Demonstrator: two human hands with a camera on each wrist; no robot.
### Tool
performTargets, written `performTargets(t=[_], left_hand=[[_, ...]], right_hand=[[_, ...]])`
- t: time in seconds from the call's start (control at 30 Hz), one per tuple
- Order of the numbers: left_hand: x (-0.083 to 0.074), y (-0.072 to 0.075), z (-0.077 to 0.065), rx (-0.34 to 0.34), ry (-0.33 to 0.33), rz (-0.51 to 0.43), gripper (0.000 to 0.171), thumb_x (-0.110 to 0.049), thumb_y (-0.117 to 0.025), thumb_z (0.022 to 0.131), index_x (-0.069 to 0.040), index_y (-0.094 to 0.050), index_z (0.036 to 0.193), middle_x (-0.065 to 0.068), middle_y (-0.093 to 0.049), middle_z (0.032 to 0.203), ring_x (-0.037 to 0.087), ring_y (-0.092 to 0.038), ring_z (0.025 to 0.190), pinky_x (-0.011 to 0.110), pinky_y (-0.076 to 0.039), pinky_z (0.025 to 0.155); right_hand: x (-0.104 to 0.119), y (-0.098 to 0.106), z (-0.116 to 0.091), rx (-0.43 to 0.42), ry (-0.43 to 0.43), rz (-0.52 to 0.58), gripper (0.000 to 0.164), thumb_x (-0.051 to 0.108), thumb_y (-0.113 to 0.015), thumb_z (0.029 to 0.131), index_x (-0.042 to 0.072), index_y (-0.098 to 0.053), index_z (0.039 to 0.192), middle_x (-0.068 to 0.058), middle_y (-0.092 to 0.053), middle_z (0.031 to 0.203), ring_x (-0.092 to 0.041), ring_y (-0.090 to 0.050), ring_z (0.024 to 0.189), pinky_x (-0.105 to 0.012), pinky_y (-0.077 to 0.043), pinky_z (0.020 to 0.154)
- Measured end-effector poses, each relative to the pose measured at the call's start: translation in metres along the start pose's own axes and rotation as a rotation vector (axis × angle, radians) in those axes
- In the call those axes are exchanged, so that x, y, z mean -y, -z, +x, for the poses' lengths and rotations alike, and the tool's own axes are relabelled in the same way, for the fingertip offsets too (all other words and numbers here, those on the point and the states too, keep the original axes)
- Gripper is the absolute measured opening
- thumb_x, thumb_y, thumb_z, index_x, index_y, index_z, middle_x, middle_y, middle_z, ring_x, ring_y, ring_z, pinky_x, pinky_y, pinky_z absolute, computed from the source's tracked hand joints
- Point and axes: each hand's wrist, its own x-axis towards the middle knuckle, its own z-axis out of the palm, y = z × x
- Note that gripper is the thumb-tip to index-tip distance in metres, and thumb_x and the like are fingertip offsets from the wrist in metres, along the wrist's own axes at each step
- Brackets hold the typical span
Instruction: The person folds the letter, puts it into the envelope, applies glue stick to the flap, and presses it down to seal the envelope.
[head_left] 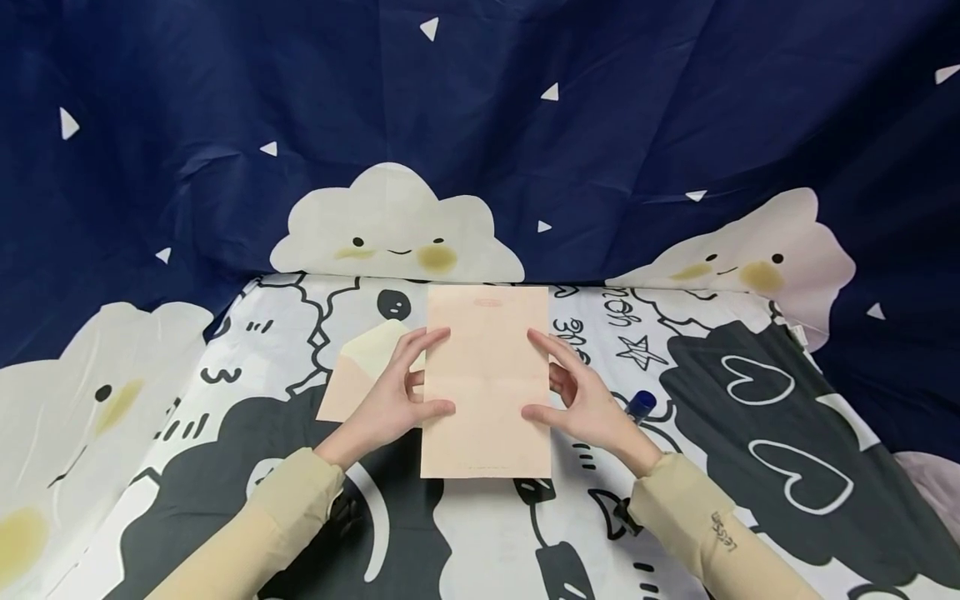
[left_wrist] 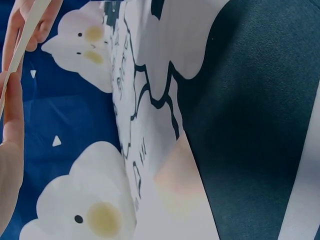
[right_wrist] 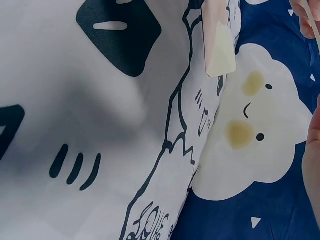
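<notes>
A pale peach sheet of letter paper (head_left: pixel 486 375) is held up above the cloth, facing the head camera. My left hand (head_left: pixel 390 402) grips its left edge, and my right hand (head_left: pixel 588 407) grips the right edge. Both thumbs and index fingertips lie on the near face, while other fingers go behind the sheet. A faint crease crosses its middle, and small print shows at top and bottom. In the left wrist view the paper (left_wrist: pixel 25 35) appears edge-on between the hands. A peach envelope (head_left: pixel 347 392) with its cream flap raised lies partly behind my left hand.
A blue-capped pen (head_left: pixel 641 405) lies beyond my right wrist, partly hidden by it. Black-and-white cartoon cloth (head_left: pixel 495 542) covers the surface beneath. Behind it hangs a navy curtain (head_left: pixel 480 108) with cloud faces. The envelope (right_wrist: pixel 218 50) also shows in the right wrist view.
</notes>
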Motion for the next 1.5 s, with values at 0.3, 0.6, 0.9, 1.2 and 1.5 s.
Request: performTargets(t=[0.3, 0.6, 0.9, 1.2, 1.5], left_hand=[[-0.0009, 0.0007, 0.0002, 0.000, 0.007, -0.006, 0.089, -0.001, -0.077, 0.075, -0.031, -0.032, 0.146, -0.004, -0.017, 0.152, 0.032, -0.052, 0.099, 0.022, -0.052, 0.068], [0.0012, 0.0010, 0.0002, 0.035, 0.051, -0.164, 0.093, 0.005, -0.075, 0.075, -0.035, -0.029, 0.145, -0.011, -0.019, 0.151, 0.024, -0.065, 0.098, 0.034, -0.058, 0.064], [0.0018, 0.0012, 0.0001, 0.009, 0.040, -0.268, 0.107, 0.009, -0.074, 0.073, -0.043, -0.016, 0.148, 0.000, -0.018, 0.153, 0.030, -0.065, 0.107, 0.039, -0.059, 0.075], [0.0009, 0.0012, -0.0002, -0.016, 0.038, -0.277, 0.108, 0.006, -0.076, 0.073, -0.045, -0.017, 0.147, 0.008, -0.035, 0.144, 0.031, -0.064, 0.108, 0.038, -0.058, 0.078], [0.0004, 0.0010, -0.0004, -0.014, 0.044, -0.330, 0.109, 0.010, -0.073, 0.073, -0.043, -0.015, 0.148, 0.018, -0.050, 0.131, 0.018, -0.071, 0.092, 0.036, -0.058, 0.078]], right_hand=[[0.0013, 0.0001, -0.0013, -0.005, -0.031, 0.011, 0.091, -0.010, -0.073, 0.074, 0.006, -0.025, 0.149, -0.012, -0.014, 0.159, 0.007, -0.052, 0.119, -0.013, -0.046, 0.096], [0.0023, 0.0017, -0.0034, -0.012, -0.049, -0.026, 0.086, -0.003, -0.073, 0.077, 0.011, -0.027, 0.149, -0.009, -0.015, 0.159, 0.006, -0.060, 0.107, -0.009, -0.048, 0.084], [0.0004, 0.0029, -0.0027, 0.014, -0.015, 0.072, 0.092, -0.008, -0.070, 0.078, 0.011, -0.019, 0.152, -0.013, -0.011, 0.160, 0.001, -0.063, 0.104, -0.014, -0.053, 0.081], [0.0005, 0.0023, -0.0005, -0.026, -0.024, 0.162, 0.109, -0.013, -0.070, 0.076, 0.024, -0.002, 0.153, -0.018, -0.019, 0.152, -0.005, -0.065, 0.101, -0.019, -0.053, 0.086], [-0.0030, 0.0022, -0.0019, -0.061, -0.072, 0.183, 0.107, -0.011, -0.069, 0.077, 0.020, 0.000, 0.153, -0.022, -0.036, 0.143, -0.004, -0.065, 0.104, -0.021, -0.055, 0.083]])
